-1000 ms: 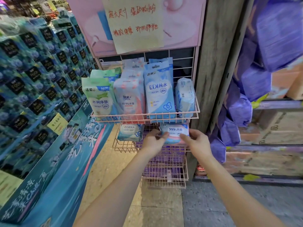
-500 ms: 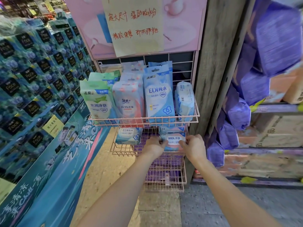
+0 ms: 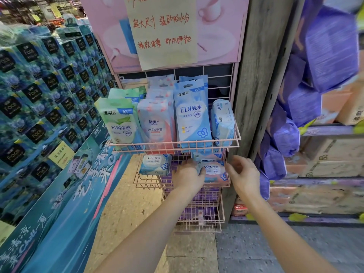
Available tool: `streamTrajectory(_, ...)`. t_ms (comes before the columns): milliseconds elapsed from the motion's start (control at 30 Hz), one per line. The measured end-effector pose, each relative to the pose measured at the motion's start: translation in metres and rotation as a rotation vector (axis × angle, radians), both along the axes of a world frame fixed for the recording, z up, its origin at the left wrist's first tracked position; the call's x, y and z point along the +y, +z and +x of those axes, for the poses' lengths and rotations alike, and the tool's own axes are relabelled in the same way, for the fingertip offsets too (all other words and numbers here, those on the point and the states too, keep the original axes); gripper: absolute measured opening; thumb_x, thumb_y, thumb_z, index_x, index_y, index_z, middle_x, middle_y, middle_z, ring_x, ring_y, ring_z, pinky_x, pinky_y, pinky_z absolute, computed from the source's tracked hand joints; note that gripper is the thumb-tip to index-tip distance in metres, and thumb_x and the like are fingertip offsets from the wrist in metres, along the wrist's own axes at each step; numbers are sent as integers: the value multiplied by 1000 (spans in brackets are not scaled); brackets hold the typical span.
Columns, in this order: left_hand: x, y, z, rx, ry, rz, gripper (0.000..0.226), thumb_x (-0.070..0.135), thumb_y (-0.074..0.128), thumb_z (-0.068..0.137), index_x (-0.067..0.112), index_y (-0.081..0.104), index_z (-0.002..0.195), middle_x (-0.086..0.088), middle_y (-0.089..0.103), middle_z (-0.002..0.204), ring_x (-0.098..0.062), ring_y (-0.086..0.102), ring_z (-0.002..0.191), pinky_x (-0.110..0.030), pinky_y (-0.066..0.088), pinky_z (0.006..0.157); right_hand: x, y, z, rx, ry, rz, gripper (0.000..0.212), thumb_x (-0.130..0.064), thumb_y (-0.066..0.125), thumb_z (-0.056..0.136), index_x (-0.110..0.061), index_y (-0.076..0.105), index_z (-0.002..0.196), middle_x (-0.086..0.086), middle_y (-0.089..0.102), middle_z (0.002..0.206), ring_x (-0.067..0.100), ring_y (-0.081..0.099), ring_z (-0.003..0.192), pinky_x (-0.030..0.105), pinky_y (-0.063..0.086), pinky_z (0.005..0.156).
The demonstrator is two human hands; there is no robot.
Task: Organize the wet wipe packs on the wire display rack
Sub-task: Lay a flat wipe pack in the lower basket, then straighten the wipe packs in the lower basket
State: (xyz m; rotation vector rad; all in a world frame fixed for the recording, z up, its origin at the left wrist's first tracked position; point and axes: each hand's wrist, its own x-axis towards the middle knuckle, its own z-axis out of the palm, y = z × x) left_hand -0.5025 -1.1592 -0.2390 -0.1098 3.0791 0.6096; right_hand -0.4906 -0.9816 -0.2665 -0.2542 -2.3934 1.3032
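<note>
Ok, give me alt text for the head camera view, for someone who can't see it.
A person's left hand touches a pink-and-white 999 wet wipe pack in the middle basket of a pink wire display rack, while the right hand hovers open beside it. Green, pink and blue packs stand upright in the top basket.

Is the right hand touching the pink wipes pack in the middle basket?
Apart. The head view shows the right hand open beside the pink wipes pack, with a sliver of basket showing between its fingertips and the pack's edge.
</note>
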Motion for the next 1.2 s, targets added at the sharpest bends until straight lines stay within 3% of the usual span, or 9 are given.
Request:
streamTrajectory(233,28,53,39,394,-194,131,26,46,53,96,26,69,103,8,73,91,-16,69,84,-37,56,74,8,92,27,304,-109,-327,21,-13,65,94,-11,67,115,0,71,102,6,65,89,20,52,84)
streamTrajectory(367,40,84,48,567,-188,192,28,46,52,90,26,64,106,8,71,84,-19,69,79,-37,55,67,4,138,19,305,-7,-147,26,-31,74,87,-21,69,110,-5,68,98,10,64,88,25,49,81)
streamTrajectory(467,41,99,47,620,-136,228,22,39,61,90,25,62,107,8,72,86,-21,69,84,-38,52,67,-2,151,4,168,63,131,46,-44,81,76,-19,65,111,-3,61,98,10,54,88,21,38,77)
streamTrajectory(533,39,107,44,647,-115,252,19,35,65,90,24,62,105,8,71,87,-20,66,88,-38,52,69,-7,154,-3,73,84,186,54,-47,84,71,-17,61,111,-1,58,102,11,52,92,22,37,76)
streamTrajectory(667,31,117,38,697,-100,218,26,30,67,89,19,64,113,3,68,96,-22,61,95,-39,53,77,-14,158,-11,-4,22,259,65,-48,85,66,-16,58,116,6,58,112,29,57,107,42,50,89)
streamTrajectory(800,26,128,33,668,-100,203,35,29,66,90,17,64,123,-1,65,116,-21,58,109,-35,51,90,-16,157,-17,-19,-26,303,48,-52,75,70,-17,73,104,10,59,100,33,56,101,39,49,81)
streamTrajectory(933,20,136,32,640,-103,215,41,29,64,91,17,63,130,-1,63,122,-21,56,115,-36,51,96,-12,161,-19,124,28,-62,27,-43,74,76,-16,73,77,10,64,75,25,61,91,32,43,68)
streamTrajectory(1033,15,142,28,599,-121,259,44,29,61,93,19,59,136,0,59,128,-20,55,118,-36,49,100,-8,172,-12,173,125,-506,9,-33,75,84,-24,77,85,1,78,81,14,72,78,38,60,72)
streamTrajectory(1200,13,161,21,578,-172,430,40,33,60,97,29,58,137,3,58,129,-16,57,120,-38,49,104,5,185,3,259,131,-826,10,-21,65,95,-17,73,99,0,78,92,17,74,85,29,59,69)
